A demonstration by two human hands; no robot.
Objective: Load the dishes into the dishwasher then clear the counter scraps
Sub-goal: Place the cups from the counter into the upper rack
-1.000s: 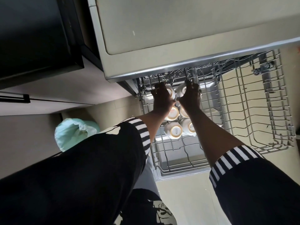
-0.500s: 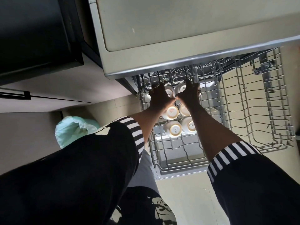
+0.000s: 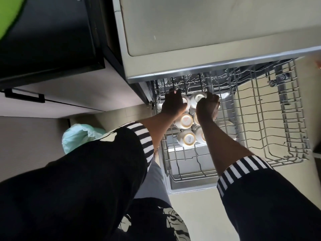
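Your hands are deep in the rack (image 3: 260, 129), at the far end of a block of six cups (image 3: 186, 138) set two across and three deep, the rows running straight away from you. Each cup stands mouth down with its axis upright, so only bases and rounded flanks face you.

Your left hand (image 3: 173, 106) is draped over the far-left cup (image 3: 186, 101), the fingers curved down its far side. It is too shadowed to tell whether they clamp it or only rest on it. Your right hand (image 3: 207, 108) is balled, knuckles away from you. What the curled fingers hold, if anything, is hidden.

The far-right cup (image 3: 198, 100) sits in the gap between your hands, just inside your right one and touching or nearly so. The right hand is the nearer for any nudge to it, and I judge that nudge to be sideways rather than a lift.

The cups are white glazed ceramic, smooth and likely slippery, with tan foot rings and a small printed mark on each base. The rack is thin grey coated wire with upright tines, its right part bare. A pale green bag (image 3: 78, 136) lies on the floor to your left.
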